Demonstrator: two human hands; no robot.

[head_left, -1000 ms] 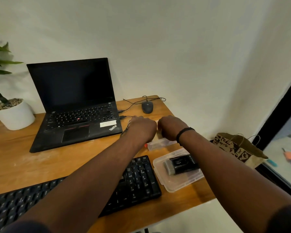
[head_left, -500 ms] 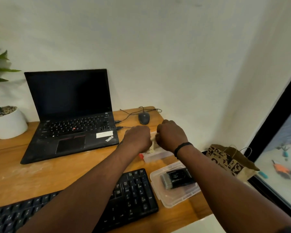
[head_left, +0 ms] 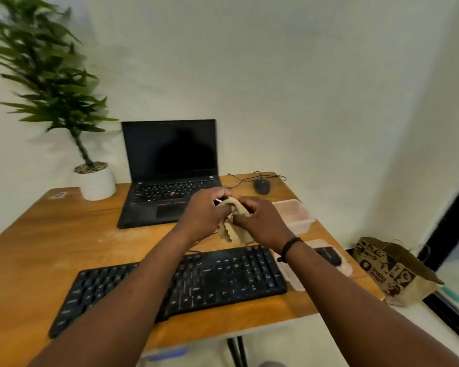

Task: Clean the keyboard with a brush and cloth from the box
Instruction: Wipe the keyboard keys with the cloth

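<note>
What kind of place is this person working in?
Probably a small office or home workspace. A wooden desk against a plain wall holds an open laptop, a separate black keyboard and a wired mouse, with a potted plant in the corner.

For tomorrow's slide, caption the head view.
Both hands hold a beige cloth above the black keyboard on the wooden desk.

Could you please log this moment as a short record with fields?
left hand: shut on cloth
right hand: shut on cloth
cloth: beige, held above the desk between both hands
keyboard: black, on the desk, near the person, untouched
box: clear, open, right of the hands
lid: right of keyboard, a dark item on it
brush: cannot tell
</note>
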